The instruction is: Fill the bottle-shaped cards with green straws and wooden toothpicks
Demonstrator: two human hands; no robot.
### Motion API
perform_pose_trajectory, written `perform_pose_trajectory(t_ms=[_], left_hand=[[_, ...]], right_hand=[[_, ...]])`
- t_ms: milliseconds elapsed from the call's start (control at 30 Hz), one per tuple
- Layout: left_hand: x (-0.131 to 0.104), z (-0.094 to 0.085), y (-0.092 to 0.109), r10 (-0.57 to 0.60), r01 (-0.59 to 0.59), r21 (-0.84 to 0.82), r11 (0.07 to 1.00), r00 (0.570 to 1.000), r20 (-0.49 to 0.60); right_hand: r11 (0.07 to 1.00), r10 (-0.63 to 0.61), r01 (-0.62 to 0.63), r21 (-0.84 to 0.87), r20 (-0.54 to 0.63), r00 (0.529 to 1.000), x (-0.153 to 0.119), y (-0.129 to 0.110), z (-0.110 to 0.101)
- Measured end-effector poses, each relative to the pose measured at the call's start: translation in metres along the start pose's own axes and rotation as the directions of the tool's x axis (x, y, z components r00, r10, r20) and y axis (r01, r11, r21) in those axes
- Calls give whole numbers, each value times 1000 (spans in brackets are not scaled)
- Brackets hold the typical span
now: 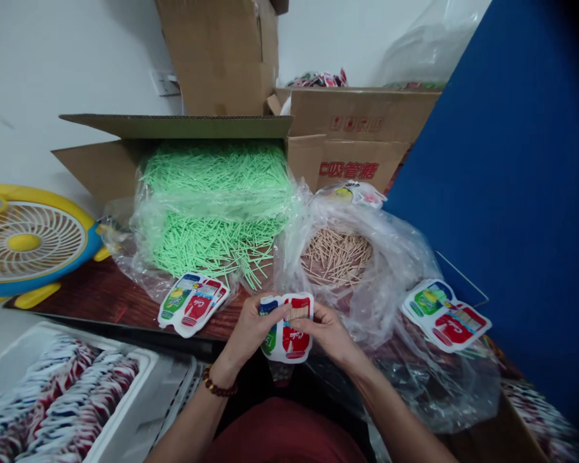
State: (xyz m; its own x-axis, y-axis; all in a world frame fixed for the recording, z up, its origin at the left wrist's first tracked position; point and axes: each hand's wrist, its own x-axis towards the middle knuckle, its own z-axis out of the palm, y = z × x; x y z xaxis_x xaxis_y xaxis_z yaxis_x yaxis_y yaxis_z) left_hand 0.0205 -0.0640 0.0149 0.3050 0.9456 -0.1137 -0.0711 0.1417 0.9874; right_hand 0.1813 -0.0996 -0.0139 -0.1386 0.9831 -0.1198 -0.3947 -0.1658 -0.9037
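Between both hands, at the table's front edge, is a bottle-shaped packet (pixel 296 341) printed with a green bottle and a red "Cola" bottle. My left hand (pixel 255 325) grips its left side, thumb across the front. My right hand (pixel 330 331) pinches the right side near a row of short tan sticks (pixel 299 313) in the red half. Beyond the hands lies a pile of loose tan sticks (pixel 338 257) on clear plastic. Bright green thin sticks (pixel 217 212) spill from a bag in an open carton. Similar packets (pixel 193 305) lie left of my hands, others (pixel 446 315) to the right.
A yellow and blue fan (pixel 26 241) stands at the left. Below it, a white foam box (pixel 147 370) holds rows of packets. Crumpled plastic (pixel 395 247) covers the right side beside a blue panel (pixel 502 161). Cartons (pixel 222 58) stand at the back.
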Motion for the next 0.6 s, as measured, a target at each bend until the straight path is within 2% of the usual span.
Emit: perform_pose_trajectory(t_ms=[133,267,433,533,600], left_hand=[[2,-1,-1,13,-13,25,1000,1000,17],[3,-1,-3,39,-40,80,996,999,16],[3,7,-5,120,-117,133,984,993,-13],[4,8,-8,149,-148,119,982,989,2],[4,5,-10,165,-165,154,974,986,13]], right_hand=[[1000,-2,3,16,-70,998,1,4,2],[999,-38,40,22,-73,997,0,6,4],[976,-185,160,-149,-173,967,-12,-7,-6],[953,-259,191,-235,-306,916,-27,-30,-31],[933,-337,232,-274,-446,829,-39,-49,-59]])
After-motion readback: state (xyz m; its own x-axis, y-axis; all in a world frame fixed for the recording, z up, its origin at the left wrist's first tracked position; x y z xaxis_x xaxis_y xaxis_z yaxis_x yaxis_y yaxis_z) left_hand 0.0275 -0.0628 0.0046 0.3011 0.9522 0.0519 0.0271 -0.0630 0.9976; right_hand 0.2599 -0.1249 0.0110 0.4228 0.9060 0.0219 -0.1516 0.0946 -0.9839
